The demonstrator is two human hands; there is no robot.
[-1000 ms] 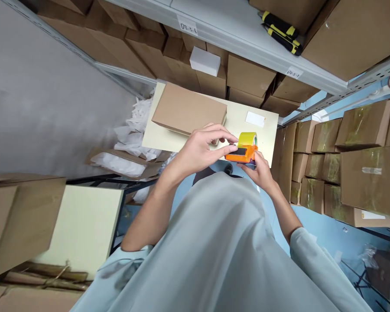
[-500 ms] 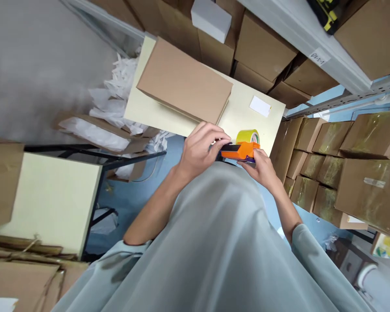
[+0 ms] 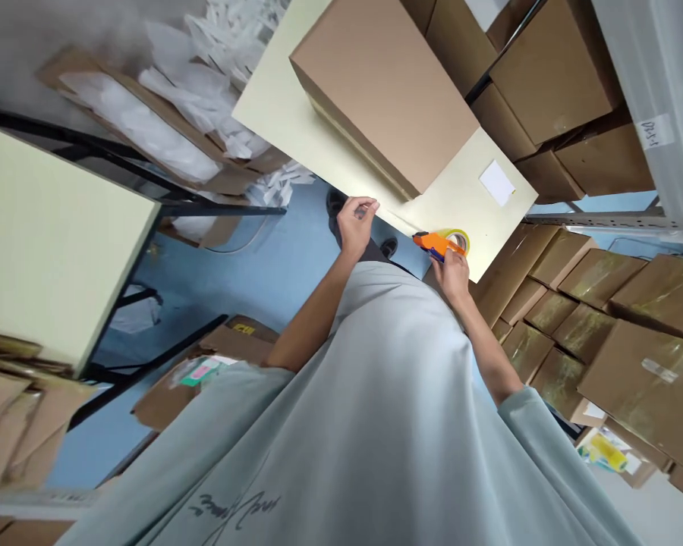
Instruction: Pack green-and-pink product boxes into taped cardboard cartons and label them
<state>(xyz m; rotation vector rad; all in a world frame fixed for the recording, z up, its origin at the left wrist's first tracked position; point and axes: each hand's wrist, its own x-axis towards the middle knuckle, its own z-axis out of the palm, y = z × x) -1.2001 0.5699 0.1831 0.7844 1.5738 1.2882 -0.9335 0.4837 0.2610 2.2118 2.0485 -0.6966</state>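
Note:
My right hand (image 3: 453, 274) is closed around the handle of an orange tape dispenser (image 3: 434, 244), which carries a roll of yellow tape (image 3: 454, 238). It is held over the near right edge of the pale table (image 3: 470, 216). To its left, my left hand (image 3: 357, 224) pinches thumb and forefinger together beside the table edge. A thin, faint strip of tape appears to run from that pinch to the dispenser's front. A closed cardboard box (image 3: 384, 87) lies on the table just beyond both hands, touched by neither.
A white card (image 3: 496, 183) lies on the table right of the box. Stacked cartons (image 3: 589, 299) stand at the right, with more on a metal shelf (image 3: 631, 98) behind. Cartons of white packing paper (image 3: 140, 125) and another table (image 3: 51, 227) are at the left.
My left hand has moved away from the dispenser to the left, widening the gap between my hands. The view has turned, and the box appears nearer and more slanted.

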